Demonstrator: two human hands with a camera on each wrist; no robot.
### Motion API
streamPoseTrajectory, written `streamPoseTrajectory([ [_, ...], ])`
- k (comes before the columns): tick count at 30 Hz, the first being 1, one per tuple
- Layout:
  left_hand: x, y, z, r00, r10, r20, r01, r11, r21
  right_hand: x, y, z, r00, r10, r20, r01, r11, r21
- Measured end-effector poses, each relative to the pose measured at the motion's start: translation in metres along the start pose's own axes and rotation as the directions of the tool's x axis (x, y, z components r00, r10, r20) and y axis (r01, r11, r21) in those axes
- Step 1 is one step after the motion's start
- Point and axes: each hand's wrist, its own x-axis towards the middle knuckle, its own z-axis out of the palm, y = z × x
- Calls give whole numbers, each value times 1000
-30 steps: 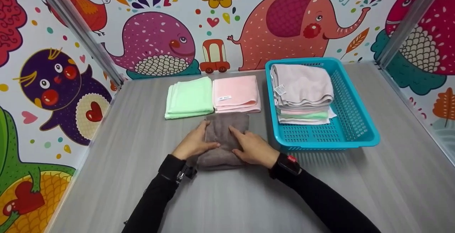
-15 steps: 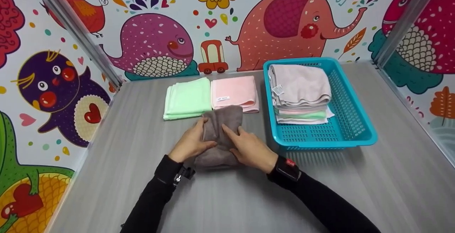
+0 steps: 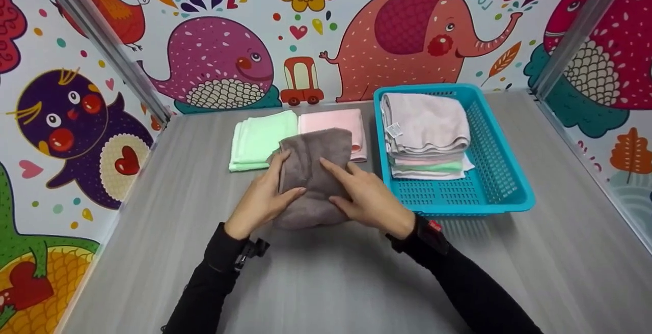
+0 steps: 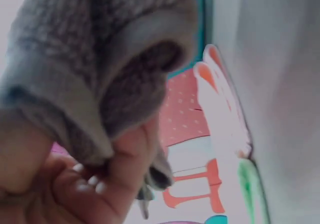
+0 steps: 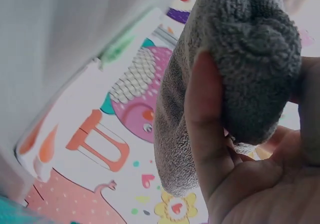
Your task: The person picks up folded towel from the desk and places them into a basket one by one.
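Note:
A folded grey-brown towel [image 3: 318, 186] is held up off the table between both hands. My left hand [image 3: 260, 196] grips its left edge, thumb on the near face; in the left wrist view the fingers curl round the towel's [image 4: 135, 79] folded layers. On the right side my right hand [image 3: 369, 196] holds the other edge, and in the right wrist view thumb and fingers clasp the thick towel [image 5: 255, 59]. Behind it lie a folded light green towel [image 3: 265, 140] and a folded pink towel [image 3: 331, 120], the pink one partly covered by the grey-brown towel.
To the right stands a turquoise plastic basket [image 3: 509, 171] with a stack of folded towels [image 3: 428, 120] in its left part, a pale pinkish one on top. The grey table [image 3: 326, 283] meets patterned walls [image 3: 316, 33] at the back and sides.
Both hands have lifted the grey-brown towel off the table and tilted it up, its far edge moving toward the back wall and overlapping the pink towel. The other towels and basket stay put.

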Motion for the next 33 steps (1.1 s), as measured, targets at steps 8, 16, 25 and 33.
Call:
streamPoseTrajectory([
  [8, 9, 25, 9, 994, 88, -61, -90, 995, -30, -6, 8, -38, 998, 70, 0, -70, 996, 51],
  [16, 48, 63, 49, 971, 238, -2, -238, 971, -39, -26, 45, -85, 990, 121, -73, -118, 992, 35],
  [25, 97, 108, 102, 944, 317, 90, -308, 946, -106, -70, 93, -130, 965, 242, -100, -245, 969, -21],
  [33, 115, 122, 142, 925, 301, 231, -330, 939, 98, -88, 127, -145, 904, 417, 91, -408, 907, -101],
])
